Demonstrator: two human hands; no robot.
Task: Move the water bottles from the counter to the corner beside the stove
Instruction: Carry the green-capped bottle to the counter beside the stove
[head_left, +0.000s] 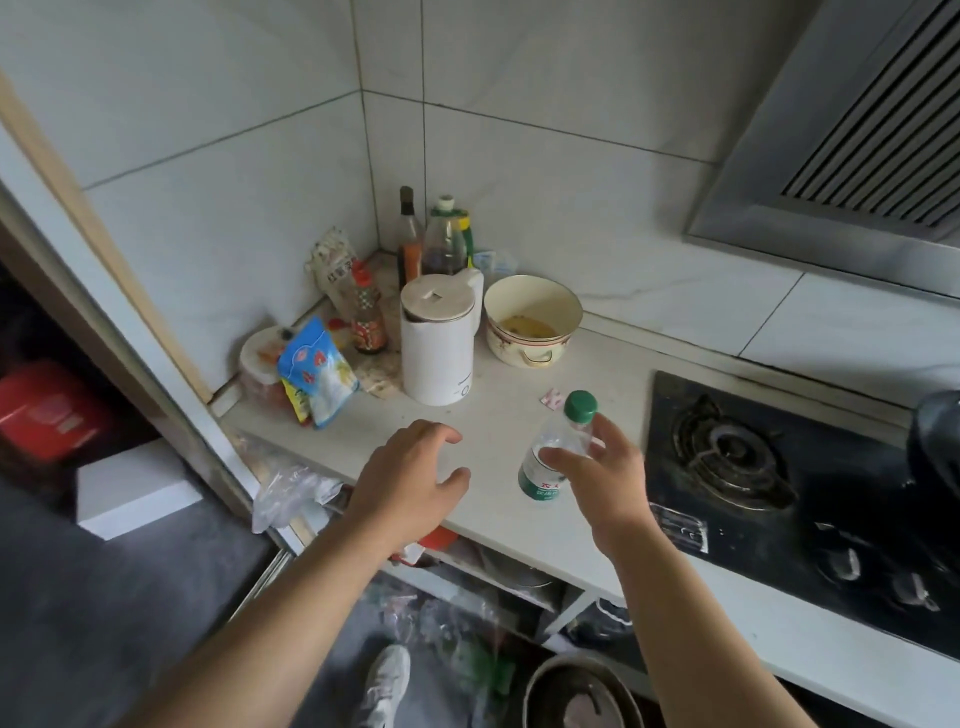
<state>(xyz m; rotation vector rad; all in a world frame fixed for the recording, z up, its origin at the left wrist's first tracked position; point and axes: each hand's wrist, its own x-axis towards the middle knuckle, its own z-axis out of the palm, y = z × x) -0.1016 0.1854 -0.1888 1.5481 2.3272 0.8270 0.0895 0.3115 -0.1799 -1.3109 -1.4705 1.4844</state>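
Observation:
A clear water bottle (558, 449) with a green cap and green label is tilted above the white counter (498, 415), just left of the black gas stove (753, 467). My right hand (605, 478) grips the bottle's upper body between thumb and fingers. To its left my left hand (410, 478) hovers over the counter's front edge, fingers spread and curled, holding nothing. No other water bottle shows on the counter.
The tiled corner holds a white electric kettle (439, 343), a cream bowl (532, 319), sauce and oil bottles (441, 241), and snack packets (317, 371). A small wrapper (551, 399) lies near the bottle. A range hood (857, 145) hangs upper right. Open shelves lie below.

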